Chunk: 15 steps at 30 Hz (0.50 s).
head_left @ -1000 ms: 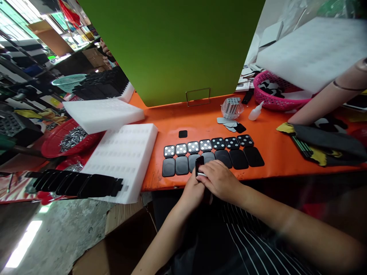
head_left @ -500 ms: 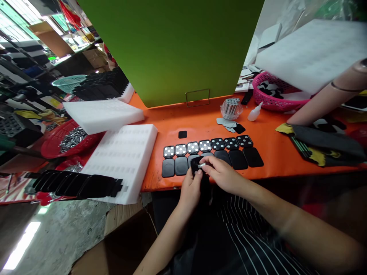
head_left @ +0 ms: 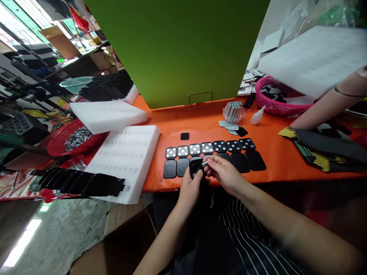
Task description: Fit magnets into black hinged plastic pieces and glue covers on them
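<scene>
My left hand [head_left: 189, 190] grips a square black plastic piece [head_left: 195, 164] at the table's front edge, thumb on its face. Close beside it, my right hand [head_left: 226, 175] pinches a short silvery metal rod [head_left: 204, 164] between thumb and fingertips. Whether the rod's tip touches the black piece I cannot tell. Just beyond my hands runs a row of opened black cases [head_left: 170, 169]; their far halves carry round silvery discs [head_left: 220, 146]. My hands cover part of the row's middle. A small black square [head_left: 185, 136] lies behind the row.
A clear bowl of metal rods [head_left: 234, 110], a white dropper bottle [head_left: 257, 115] and flat grey plates [head_left: 227, 124] stand beyond the row. White foam [head_left: 123, 151] and stacked black pieces [head_left: 86, 184] are left. A green panel [head_left: 177, 49] rises behind; a pink basket [head_left: 282, 107] sits right.
My right hand has drawn slightly right with the rod, away from the black piece's middle. My left hand still holds the piece. The whole view has shifted a little.
</scene>
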{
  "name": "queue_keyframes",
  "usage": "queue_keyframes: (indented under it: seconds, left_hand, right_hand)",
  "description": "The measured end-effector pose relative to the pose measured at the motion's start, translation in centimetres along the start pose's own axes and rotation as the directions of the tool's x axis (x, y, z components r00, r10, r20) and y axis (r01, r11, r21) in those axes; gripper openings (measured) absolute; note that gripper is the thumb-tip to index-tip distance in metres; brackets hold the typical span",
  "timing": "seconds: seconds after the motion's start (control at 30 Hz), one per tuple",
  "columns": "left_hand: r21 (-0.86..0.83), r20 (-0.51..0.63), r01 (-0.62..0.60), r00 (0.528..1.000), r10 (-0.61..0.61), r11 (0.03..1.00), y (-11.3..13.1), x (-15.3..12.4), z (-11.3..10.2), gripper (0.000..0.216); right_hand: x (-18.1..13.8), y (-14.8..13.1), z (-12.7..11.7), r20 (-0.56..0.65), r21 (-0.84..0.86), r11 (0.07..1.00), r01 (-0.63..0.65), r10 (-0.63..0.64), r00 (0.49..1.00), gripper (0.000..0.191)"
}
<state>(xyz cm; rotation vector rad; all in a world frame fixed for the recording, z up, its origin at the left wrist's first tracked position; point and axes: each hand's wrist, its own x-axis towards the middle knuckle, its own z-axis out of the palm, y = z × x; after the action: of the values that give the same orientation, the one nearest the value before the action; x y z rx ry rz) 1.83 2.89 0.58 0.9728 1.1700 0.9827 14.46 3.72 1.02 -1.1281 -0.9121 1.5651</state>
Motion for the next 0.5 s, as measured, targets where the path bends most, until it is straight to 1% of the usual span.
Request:
queue_keyframes:
  seconds: [0.07, 0.2, 0.27, 0.37, 0.43, 0.5]
  left_hand:
    - [0.02, 0.021, -0.03, 0.999, 0.03, 0.999, -0.12, -0.02, 0.0, 0.029]
    - [0.12, 0.03, -0.138, 0.99, 0.135, 0.983, -0.04, -0.21, 0.06, 0.025]
    - [0.157, 0.015, -0.136, 0.991, 0.135, 0.978, 0.05, -0.24, 0.08, 0.024]
    - [0.124, 0.02, -0.085, 0.996, 0.083, 0.989, 0.15, -0.23, 0.09, 0.025]
    - [0.11, 0.021, -0.084, 0.996, 0.082, 0.99, 0.25, -0.32, 0.13, 0.024]
    - [0.128, 0.009, -0.121, 0.993, 0.121, 0.984, 0.42, -0.57, 0.16, 0.024]
  right_hand:
    - [-0.06, -0.04, 0.17, -0.004, -0.011, 1.0, 0.004, -0.004, 1.0, 0.02]
    - [-0.56, -0.28, 0.65, 0.0, -0.193, 0.971, 0.141, -0.144, 0.99, 0.018]
    - [-0.68, -0.51, 0.82, -0.012, -0.2, 0.961, 0.192, -0.198, 0.98, 0.018]
    - [-0.57, -0.81, 0.91, -0.02, -0.193, 0.957, 0.215, -0.223, 0.974, 0.019]
    - [-0.51, -0.83, 0.94, 0.001, -0.288, 0.931, 0.223, -0.232, 0.973, 0.02]
    - [-0.59, -0.67, 0.97, 0.031, -0.445, 0.864, 0.235, -0.248, 0.968, 0.02]
